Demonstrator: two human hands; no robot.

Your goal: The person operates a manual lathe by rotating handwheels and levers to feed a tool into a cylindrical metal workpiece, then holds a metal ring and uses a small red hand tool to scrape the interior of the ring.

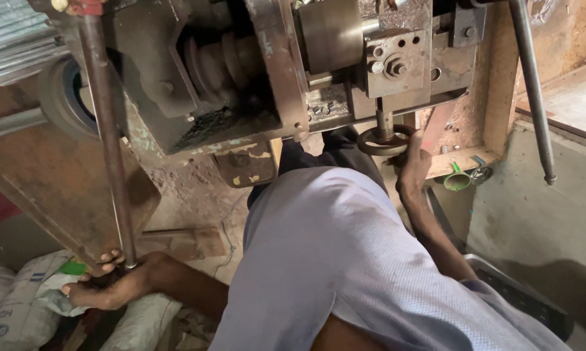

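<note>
Small round handwheel (385, 140) under a worn metal lathe-like machine (241, 84), gripped at its right rim by the right hand (413, 170), fingers curled up and around the edge. Wheel face roughly level as seen from above, its short spindle running upward from the hub into the grey block above the hand. Long rusty steel lever (107, 136) on the other side, long axis running steeply from the machine's top corner down to the left hand (114, 286), lower tip pointing toward the wearer; left hand clenched around that lower end, fingertips wrapped over the rod.

Best done, judging from this grip, with slow and even turns of the wheel, wrist kept clear of the plate edge above, and a steady hold on the lever so that its far end does not swing. Firm grip low on the rod, as here, likely to give the most leverage.

Beyond the right hand: a green plastic funnel (457, 181) on a dusty ledge, and a second long rod (532, 91) hanging free. Beside the left hand: white woven sacks (20, 305) on the floor. Between both hands: a pale blue shirt (345, 260).
</note>
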